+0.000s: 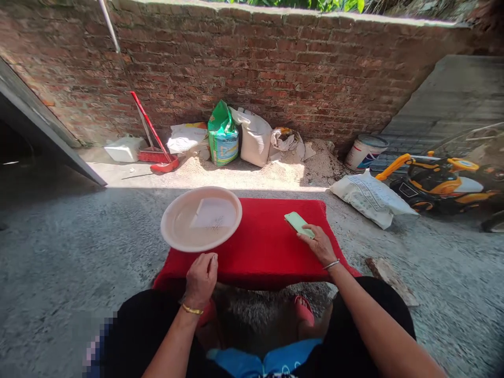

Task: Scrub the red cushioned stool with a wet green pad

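My right hand (pixel 322 247) grips the lower end of a pale green phone (pixel 300 224), its thumb and fingers at the phone's edges, above the right side of a red cloth-covered table (pixel 263 247). My left hand (pixel 201 278) is closed at the table's front edge, just below a pale pink basin (pixel 173 239). Whatever its curled fingers may hold is hidden. Inside the basin lies a white sheet (pixel 212 210) with small dark bits on it, too small to make out.
Along the brick wall (pixel 315 79) stand a red dustpan (pixel 165 164), a green bag (pixel 223 136), a whitish sack (pixel 254 139) and a bucket (pixel 364 152). To the right are another sack (pixel 370 197) and an orange-black ride-on toy (pixel 437 181). My knees flank the table.
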`<state>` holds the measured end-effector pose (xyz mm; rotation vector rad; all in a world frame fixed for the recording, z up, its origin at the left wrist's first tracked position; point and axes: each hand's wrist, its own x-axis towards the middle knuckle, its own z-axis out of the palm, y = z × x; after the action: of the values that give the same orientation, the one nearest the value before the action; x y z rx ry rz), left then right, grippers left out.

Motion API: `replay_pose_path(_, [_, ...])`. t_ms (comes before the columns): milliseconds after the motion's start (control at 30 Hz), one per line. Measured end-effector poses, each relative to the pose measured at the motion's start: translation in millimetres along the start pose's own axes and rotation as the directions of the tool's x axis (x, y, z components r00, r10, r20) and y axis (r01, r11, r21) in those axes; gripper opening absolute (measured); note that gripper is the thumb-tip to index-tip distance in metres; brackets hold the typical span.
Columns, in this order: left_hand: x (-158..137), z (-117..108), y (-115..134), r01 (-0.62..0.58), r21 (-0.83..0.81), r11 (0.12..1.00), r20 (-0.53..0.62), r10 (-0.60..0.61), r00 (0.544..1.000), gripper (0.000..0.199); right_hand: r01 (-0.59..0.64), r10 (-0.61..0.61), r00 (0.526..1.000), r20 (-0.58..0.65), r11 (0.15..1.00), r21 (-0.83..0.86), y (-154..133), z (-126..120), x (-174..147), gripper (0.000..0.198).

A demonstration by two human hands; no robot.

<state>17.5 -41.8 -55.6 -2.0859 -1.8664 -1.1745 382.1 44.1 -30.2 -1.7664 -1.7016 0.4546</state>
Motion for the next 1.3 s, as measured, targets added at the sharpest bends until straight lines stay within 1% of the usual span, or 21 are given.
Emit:
replay_pose_path(67, [-1.1, 6.8, 2.7, -0.008, 0.124, 0.992, 0.104, -0.005, 0.995, 0.021, 0.174, -0.178, 0.981, 0.080, 0.984, 0.049, -22.7, 23.9, -7.8, 0.042])
replay_pose_path(100, [-1.4, 10.3, 5.2, -0.021, 0.187, 0.982, 0.154, -0.008, 0.988, 0.020, 0.279, -0.286, 0.949, 0.134, 0.958, 0.065, -35.3, 35.3, -12.9, 0.040])
replay_pose_path(167, [-1.2, 15.3, 11.6, -0.060, 0.281, 0.958, 0.244, -0.011, 0.970, 0.018, 0.494, -0.494, 0.834, 0.248, 0.867, 0.063, -59.3, 55.0, -22.1, 0.039])
replay_pose_path(233, [0.0, 16.7, 17.6, -0.094, 0.324, 0.941, 0.311, -0.012, 0.950, 0.018, 0.649, -0.613, 0.712, 0.343, 0.761, 0.012, -76.8, 69.5, -25.7, 0.041])
replay_pose_path(267, [0.8, 16.3, 20.0, -0.101, 0.325, 0.940, 0.328, -0.012, 0.945, 0.018, 0.690, -0.633, 0.676, 0.377, 0.723, -0.023, -81.8, 74.8, -24.6, 0.042])
replay_pose_path(300, [1.8, 15.5, 21.8, -0.101, 0.316, 0.943, 0.336, -0.012, 0.942, 0.019, 0.707, -0.631, 0.664, 0.400, 0.705, -0.061, -84.0, 78.6, -21.6, 0.043])
replay_pose_path(333, [2.9, 14.5, 23.0, -0.096, 0.303, 0.948, 0.342, -0.014, 0.940, 0.020, 0.700, -0.610, 0.675, 0.415, 0.707, -0.100, -83.5, 80.9, -17.0, 0.043])
replay_pose_path(367, [4.0, 13.5, 23.8, -0.092, 0.290, 0.953, 0.348, -0.016, 0.937, 0.021, 0.674, -0.573, 0.705, 0.419, 0.725, -0.142, -80.6, 81.6, -11.3, 0.043])
replay_pose_path(467, [7.4, 12.3, 25.4, -0.078, 0.275, 0.958, 0.374, -0.032, 0.927, 0.022, 0.496, -0.383, 0.847, 0.369, 0.820, -0.286, -60.7, 74.0, 7.6, 0.041])
replay_pose_path(533, [9.4, 13.6, 27.0, -0.070, 0.284, 0.956, 0.383, -0.047, 0.922, 0.022, 0.346, -0.241, 0.925, 0.294, 0.853, -0.391, -40.9, 60.6, 18.0, 0.041])
replay_pose_path(633, [10.4, 17.9, 31.6, -0.086, 0.295, 0.952, 0.386, -0.037, 0.922, 0.022, 0.124, -0.045, 0.986, 0.159, 0.838, -0.532, -4.8, 28.6, 27.7, 0.044])
replay_pose_path(700, [9.4, 19.6, 34.2, -0.118, 0.293, 0.949, 0.388, -0.005, 0.922, 0.021, -0.025, 0.091, 0.992, 0.082, 0.808, -0.589, 20.7, 0.8, 30.3, 0.046])
replay_pose_path(800, [7.6, 14.5, 30.1, -0.136, 0.279, 0.951, 0.336, 0.036, 0.941, 0.019, -0.247, 0.301, 0.953, -0.018, 0.745, -0.620, 52.7, -42.7, 30.0, 0.049])
replay_pose_path(867, [8.4, 4.3, 18.4, -0.102, 0.253, 0.962, 0.196, 0.052, 0.979, 0.018, -0.378, 0.399, 0.911, -0.107, 0.702, -0.603, 64.5, -65.2, 28.1, 0.052])
replay_pose_path(933, [10.4, -9.6, 0.7, -0.033, 0.228, 0.973, -0.024, 0.040, 0.999, 0.017, -0.457, 0.430, 0.883, -0.186, 0.701, -0.548, 65.8, -75.8, 25.6, 0.055])
replay_pose_path(967, [11.3, -16.7, -8.9, 0.015, 0.225, 0.974, -0.139, 0.017, 0.990, 0.017, -0.464, 0.423, 0.883, -0.204, 0.722, -0.514, 62.5, -75.4, 23.9, 0.056])
replay_pose_path(1033, [11.2, -27.9, -25.1, 0.105, 0.235, 0.966, -0.303, -0.030, 0.953, 0.017, -0.406, 0.364, 0.913, -0.181, 0.793, -0.453, 48.7, -63.1, 19.3, 0.053])
replay_pose_path(1100, [7.5, -31.9, -32.4, 0.113, 0.246, 0.963, -0.342, -0.023, 0.939, 0.016, -0.253, 0.236, 0.967, -0.094, 0.872, -0.418, 28.2, -39.1, 12.4, 0.048])
replay_pose_path(1167, [1.2, -27.2, -27.9, 0.016, 0.246, 0.969, -0.263, 0.051, 0.963, 0.015, -0.054, 0.064, 0.998, 0.010, 0.912, -0.407, 5.4, -10.8, 3.7, 0.044])
replay_pose_path(1233, [-5.0, -15.7, -14.3, -0.124, 0.220, 0.968, -0.120, 0.153, 0.981, 0.016, 0.124, -0.094, 0.991, 0.090, 0.900, -0.417, -14.1, 13.5, -4.4, 0.042])
replay_pose_path(1300, [-7.5, -1.6, 2.5, -0.236, 0.201, 0.951, 0.036, 0.233, 0.972, 0.020, 0.217, -0.179, 0.976, 0.126, 0.866, -0.450, -24.8, 27.4, -9.3, 0.041])
